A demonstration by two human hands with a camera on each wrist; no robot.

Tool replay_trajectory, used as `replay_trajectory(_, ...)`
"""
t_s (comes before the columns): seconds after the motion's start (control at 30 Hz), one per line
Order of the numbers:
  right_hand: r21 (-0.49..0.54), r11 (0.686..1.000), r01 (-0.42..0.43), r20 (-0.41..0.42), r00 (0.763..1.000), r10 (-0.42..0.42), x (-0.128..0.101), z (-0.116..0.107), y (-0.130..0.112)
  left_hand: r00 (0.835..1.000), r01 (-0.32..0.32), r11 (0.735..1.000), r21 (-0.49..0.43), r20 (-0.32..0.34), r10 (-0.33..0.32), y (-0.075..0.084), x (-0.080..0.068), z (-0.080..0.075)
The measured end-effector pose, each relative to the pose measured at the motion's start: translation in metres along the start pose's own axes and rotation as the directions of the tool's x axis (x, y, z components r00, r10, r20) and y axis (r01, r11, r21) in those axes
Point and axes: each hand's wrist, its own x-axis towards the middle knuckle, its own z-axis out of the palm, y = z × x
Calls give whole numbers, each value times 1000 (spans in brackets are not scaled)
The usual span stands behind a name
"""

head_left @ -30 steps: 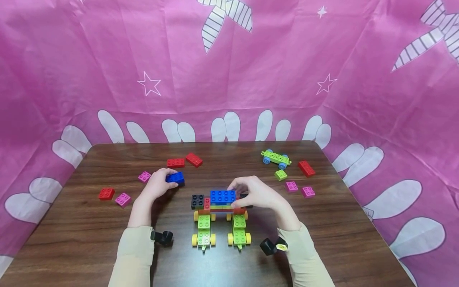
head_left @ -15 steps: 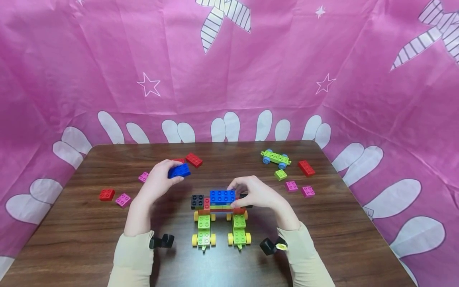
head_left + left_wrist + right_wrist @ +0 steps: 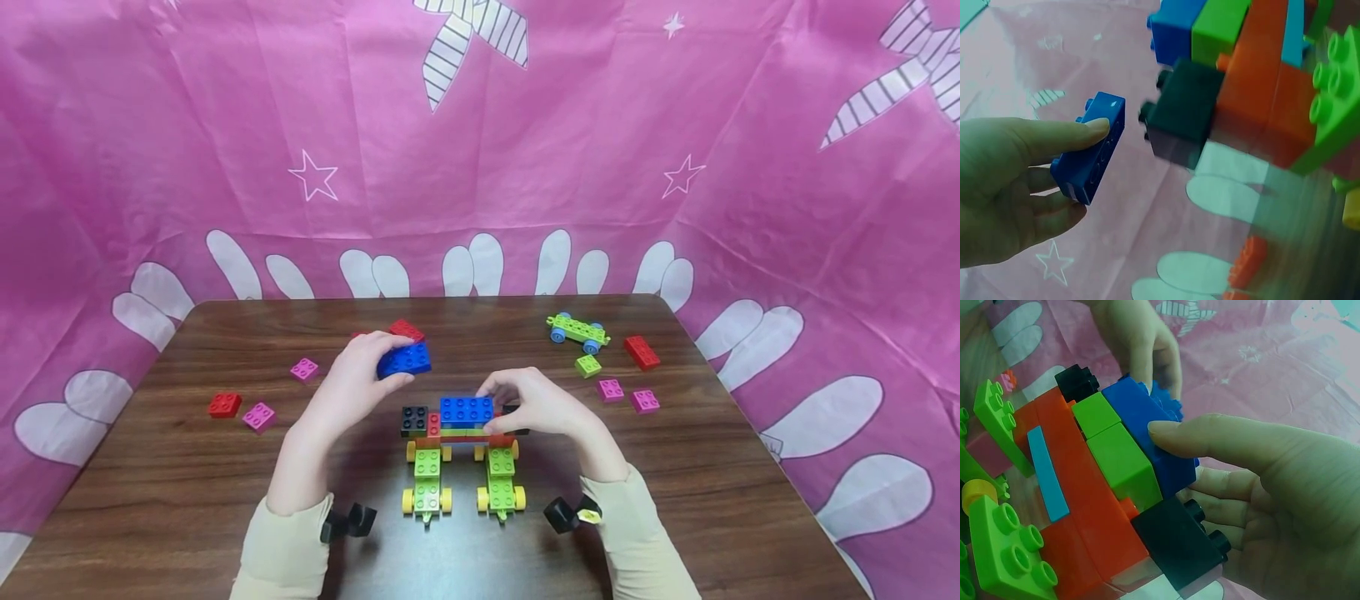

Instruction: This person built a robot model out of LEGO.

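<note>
Now, left hand (image 3: 352,387) pinching the blue brick (image 3: 404,360), square its studs over the brick model (image 3: 457,425) while your right hand (image 3: 536,404) grips that model.

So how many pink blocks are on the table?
4: two left, the upper left pink block and lower left pink block; two right, and. Hands may hide more.

The toy car built of plastic bricks (image 3: 459,450) sits in the middle of the brown wooden worktop (image 3: 150,492). The left hand (image 3: 352,387) holds a blue plastic brick (image 3: 404,360) up behind and left of it. The right hand (image 3: 536,404) is on its right side. A small green wheeled base (image 3: 577,330) lies far back on the right.
</note>
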Motion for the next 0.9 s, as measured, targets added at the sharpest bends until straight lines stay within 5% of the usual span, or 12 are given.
replay_trajectory(0.47,22,1000,9,5,1000,-9,-1,0,-1,993,-92,994,-58,67,96,31,-7,13)
replay_trajectory(0.9,14,1000,23,5,1000,-23,-1,-1,2,976,-160,985,-65,138,168,39,-4,29)
